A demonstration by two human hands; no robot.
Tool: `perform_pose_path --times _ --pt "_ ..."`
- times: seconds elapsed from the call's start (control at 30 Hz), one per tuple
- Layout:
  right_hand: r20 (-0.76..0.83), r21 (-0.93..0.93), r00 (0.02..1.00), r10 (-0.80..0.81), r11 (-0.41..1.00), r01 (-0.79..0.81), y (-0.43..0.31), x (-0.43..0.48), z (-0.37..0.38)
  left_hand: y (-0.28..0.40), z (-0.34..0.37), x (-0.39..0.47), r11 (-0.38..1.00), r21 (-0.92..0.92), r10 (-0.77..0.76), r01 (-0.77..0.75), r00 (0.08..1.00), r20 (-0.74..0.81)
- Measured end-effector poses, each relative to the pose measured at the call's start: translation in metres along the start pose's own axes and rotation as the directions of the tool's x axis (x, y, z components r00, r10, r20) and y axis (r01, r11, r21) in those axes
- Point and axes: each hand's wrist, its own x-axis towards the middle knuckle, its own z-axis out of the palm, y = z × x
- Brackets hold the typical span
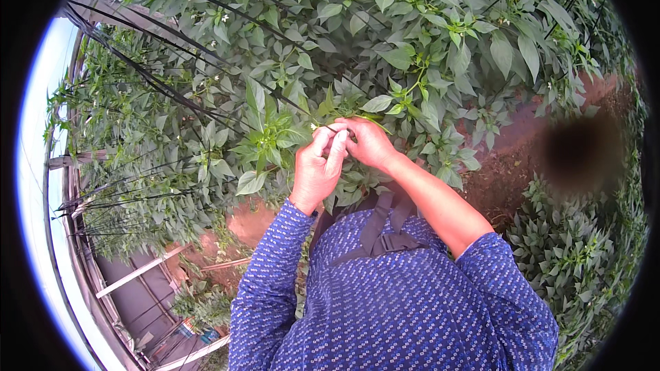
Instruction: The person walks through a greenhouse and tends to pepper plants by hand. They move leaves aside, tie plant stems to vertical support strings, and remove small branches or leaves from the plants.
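Note:
My left hand (318, 165) and my right hand (370, 140) meet in front of my chest, fingertips together at the edge of the foliage. A thin black cord (276, 94) comes down from the upper left and ends between them. My left thumb and fingers pinch it. The right fingers are bent around the same spot, and what lies under them is partly hidden. A green stem (379, 123) shows just beyond the right knuckles. Leafy pepper plants (268, 139) with small white flowers surround both hands.
More black cords (149, 74) fan out from a wooden beam (118, 15) at upper left. Bare reddish soil (495, 180) runs between plant rows. Another row (572, 252) stands at right. Pale poles (142, 271) and a grey sheet (124, 288) are at lower left.

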Motion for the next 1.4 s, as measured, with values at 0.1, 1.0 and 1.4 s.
perform_pose_path --times 0.1,1.0,1.4 --pt "0.0 -0.016 1.0 -0.027 0.999 0.027 0.0 -0.007 0.002 0.001 0.004 0.01 0.941 0.219 0.274 -0.256 0.96 -0.056" --pt "0.06 0.512 0.91 0.409 0.77 -0.38 0.019 0.007 -0.027 -0.015 -0.012 0.015 0.888 0.449 0.216 -0.102 0.953 -0.212" --pt "0.146 0.801 0.83 0.539 0.427 -0.419 -0.034 0.019 0.007 -0.009 0.007 -0.005 0.868 0.451 0.312 -0.207 0.934 -0.172"
